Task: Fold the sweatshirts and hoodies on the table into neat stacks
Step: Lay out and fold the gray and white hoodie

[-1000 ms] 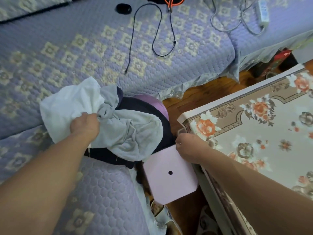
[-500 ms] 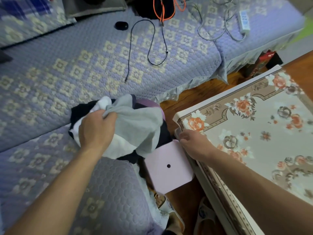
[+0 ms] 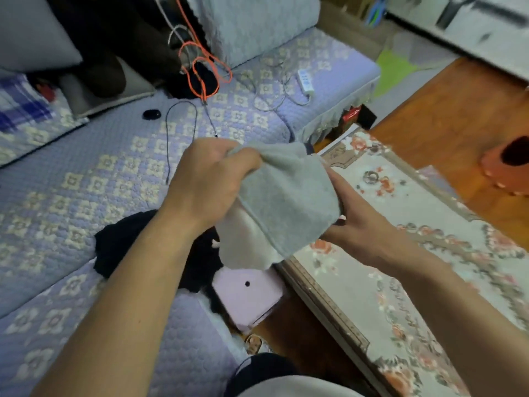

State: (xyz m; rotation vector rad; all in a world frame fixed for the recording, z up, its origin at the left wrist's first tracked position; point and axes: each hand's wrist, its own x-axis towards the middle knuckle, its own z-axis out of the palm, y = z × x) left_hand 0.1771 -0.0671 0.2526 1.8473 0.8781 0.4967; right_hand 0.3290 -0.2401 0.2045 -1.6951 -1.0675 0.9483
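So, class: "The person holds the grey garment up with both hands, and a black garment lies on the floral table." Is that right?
Not quite. In the head view the left hand and right hand do hold the grey garment up, but the black garment lies on the purple quilted sofa, not on the floral table.

One head-worn view – looking forward and down, close over the sofa (image 3: 86, 173); table (image 3: 429, 253) rightward.
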